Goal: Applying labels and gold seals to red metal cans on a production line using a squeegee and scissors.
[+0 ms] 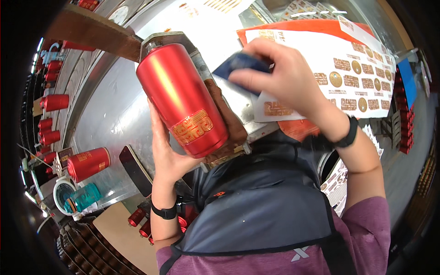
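A glossy red bottle (178, 91) lies on its side in a wood-and-metal cradle (236, 126), with its neck toward the far left. On the bottle near its base is a gold square-spiral decal (192, 127). My left hand (167, 153) grips the bottle from its left side, thumb by the base and fingers along the wall. To the right, my right hand (279, 68) pinches a dark blue flat piece (236, 68), apart from the bottle and above the white sheets. Motion blurs that piece, so its exact kind is unclear.
White sheets of gold decals (341, 91) lie on an orange-red sheet (298, 25) at the right. A phone (136, 169), another red bottle (89, 163) and a teal transparent bottle (86, 198) are on the left. A wooden beam (96, 32) reaches the cradle's far end.
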Motion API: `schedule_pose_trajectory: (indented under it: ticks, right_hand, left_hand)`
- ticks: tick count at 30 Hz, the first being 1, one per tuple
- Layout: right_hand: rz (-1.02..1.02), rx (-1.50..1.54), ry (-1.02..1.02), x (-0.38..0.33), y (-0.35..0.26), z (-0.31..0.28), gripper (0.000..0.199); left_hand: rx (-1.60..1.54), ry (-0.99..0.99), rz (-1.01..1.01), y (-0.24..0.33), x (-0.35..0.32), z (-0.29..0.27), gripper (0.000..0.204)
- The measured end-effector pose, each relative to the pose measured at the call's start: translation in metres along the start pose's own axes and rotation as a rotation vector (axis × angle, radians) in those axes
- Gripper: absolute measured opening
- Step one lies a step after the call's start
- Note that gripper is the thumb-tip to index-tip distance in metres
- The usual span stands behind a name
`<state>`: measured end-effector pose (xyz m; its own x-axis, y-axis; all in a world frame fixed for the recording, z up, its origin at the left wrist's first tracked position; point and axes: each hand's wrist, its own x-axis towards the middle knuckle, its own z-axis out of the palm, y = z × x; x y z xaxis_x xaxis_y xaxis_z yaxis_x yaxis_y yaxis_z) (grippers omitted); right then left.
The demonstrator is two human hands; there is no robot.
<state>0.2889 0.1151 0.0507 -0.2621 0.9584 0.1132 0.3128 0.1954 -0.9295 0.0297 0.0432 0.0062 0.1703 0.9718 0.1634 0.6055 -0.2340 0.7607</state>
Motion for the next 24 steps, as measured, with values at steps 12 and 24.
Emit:
schedule_pose_trajectory:
  ticks: [12, 24]
  right_hand:
    - [-0.220, -0.036, 0.003, 0.000, 0.006, 0.008, 0.019]
    - [-0.271, -0.037, -0.065, -0.009, -0.024, 0.007, 0.020]
  left_hand:
    - [-0.053, -0.022, -0.012, 0.006, 0.004, -0.001, 0.135]
    - [0.370, 0.066, 0.111, 0.054, 0.002, -0.020, 0.111]
